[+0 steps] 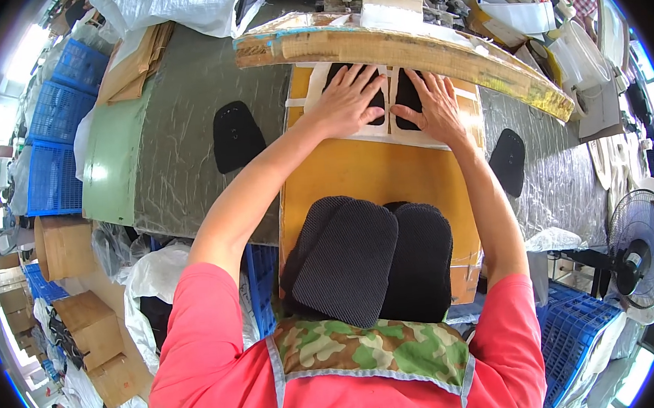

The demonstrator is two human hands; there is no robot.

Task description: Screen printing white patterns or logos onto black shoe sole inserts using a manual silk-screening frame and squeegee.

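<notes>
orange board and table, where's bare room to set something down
Bare: orange board middle, between the mesh pads and the left hand and right hand; grey tabletop between the green panel and black pad. Crowded: the board's far end under the hands, near end under mesh pads.

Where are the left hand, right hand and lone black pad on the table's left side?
Left hand (346,105): head view, on its back.
Right hand (436,111): head view, on its back.
Lone black pad (237,140): head view, middle of its upper face.

Left hand (348,100), right hand (435,108) spread on black pads (407,92); dark mesh pads (349,255) overlapping nearby.
</notes>
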